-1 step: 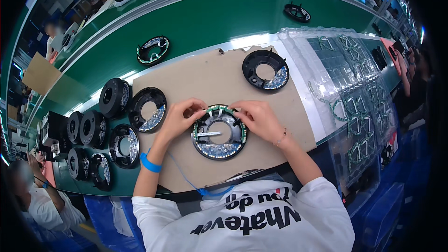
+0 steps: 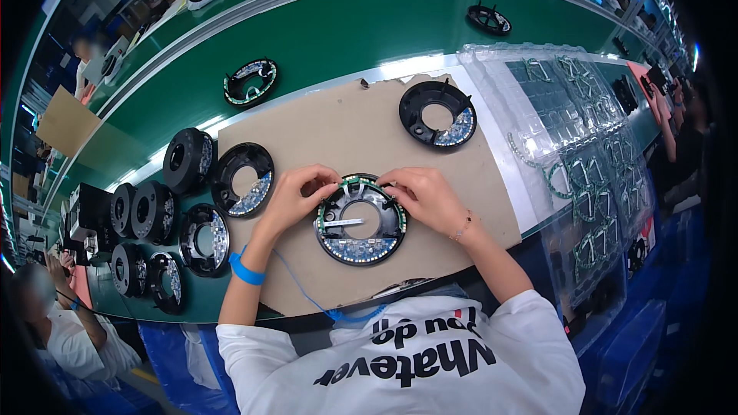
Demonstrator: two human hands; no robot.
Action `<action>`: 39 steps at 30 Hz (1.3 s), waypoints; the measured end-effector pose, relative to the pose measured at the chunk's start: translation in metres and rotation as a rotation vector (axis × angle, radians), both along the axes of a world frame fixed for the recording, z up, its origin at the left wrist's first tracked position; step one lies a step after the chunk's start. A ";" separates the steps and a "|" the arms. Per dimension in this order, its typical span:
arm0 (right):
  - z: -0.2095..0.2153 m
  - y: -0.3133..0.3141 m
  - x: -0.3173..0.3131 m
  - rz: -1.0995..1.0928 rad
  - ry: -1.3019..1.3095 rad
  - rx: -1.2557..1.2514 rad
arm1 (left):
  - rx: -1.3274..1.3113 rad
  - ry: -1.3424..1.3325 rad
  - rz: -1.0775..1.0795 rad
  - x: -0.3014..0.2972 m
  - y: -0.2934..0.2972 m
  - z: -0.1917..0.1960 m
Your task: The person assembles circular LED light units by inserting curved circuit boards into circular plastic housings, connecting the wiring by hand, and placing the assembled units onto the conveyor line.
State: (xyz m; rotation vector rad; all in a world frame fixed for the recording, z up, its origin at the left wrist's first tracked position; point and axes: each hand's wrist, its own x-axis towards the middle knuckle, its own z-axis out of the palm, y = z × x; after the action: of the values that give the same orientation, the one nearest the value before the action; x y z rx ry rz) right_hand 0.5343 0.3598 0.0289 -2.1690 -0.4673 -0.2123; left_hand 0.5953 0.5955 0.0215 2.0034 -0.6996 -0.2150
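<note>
"Where does the work sit, from your end?"

"I see the green strip [image 2: 360, 181] curving along the far rim of the black housing [image 2: 376, 202]. That lies on the cardboard [image 2: 330, 138], between the hands."

"And the grips?"

"The left grip [image 2: 300, 190] pinches the strip on the far-left side, the right grip [image 2: 425, 196] on the far-right. Fingertips only, both sides."

"What worries you?"

"Uneven pressure, first. If I let one side press harder, I'd expect the strip to lift or twist at the other, and a thin one could crack if bent."

"The ribbon [image 2: 343, 223]?"

"It lies loose-looking across the left of the housing, reaching over the central hole. A slipping finger could snag it and strain its joint; I can't make out where it's fixed."

"Anything lower down?"

"The blue board [image 2: 360, 248] faces up on the near side, so a dropped tool or dragged thumb could scratch it. The wrist strap's cord [image 2: 334, 313] crosses the cardboard near the housing; a sharp pull of the left arm might sweep it across. Another housing [image 2: 259, 157] sits just beside that forearm, easy to nudge."
</note>
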 end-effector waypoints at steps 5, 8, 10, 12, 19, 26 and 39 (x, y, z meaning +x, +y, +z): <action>-0.007 -0.002 -0.008 0.136 -0.047 -0.066 | 0.098 -0.191 -0.094 -0.013 0.007 0.008; -0.008 -0.003 -0.012 0.179 -0.083 -0.125 | 0.123 -0.255 -0.138 -0.017 0.013 0.005; -0.009 -0.004 -0.014 0.193 -0.122 -0.145 | 0.113 -0.264 -0.132 -0.020 0.015 0.005; -0.008 -0.005 -0.017 0.170 -0.147 -0.243 | 0.103 -0.273 -0.128 -0.021 0.016 0.004; -0.004 -0.005 -0.023 0.141 -0.155 -0.322 | 0.111 -0.200 -0.209 -0.022 0.021 0.006; -0.004 -0.002 -0.023 0.105 -0.167 -0.284 | 0.165 -0.248 -0.243 -0.028 0.030 0.007; -0.008 0.000 -0.023 0.083 -0.155 -0.324 | 0.301 -0.481 -0.166 -0.031 0.026 0.007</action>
State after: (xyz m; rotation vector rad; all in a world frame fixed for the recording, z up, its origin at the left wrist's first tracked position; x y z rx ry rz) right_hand 0.5112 0.3600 0.0212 -2.4519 -0.7202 -0.2751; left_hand 0.5644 0.6214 0.0282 2.3122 -1.1988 0.0768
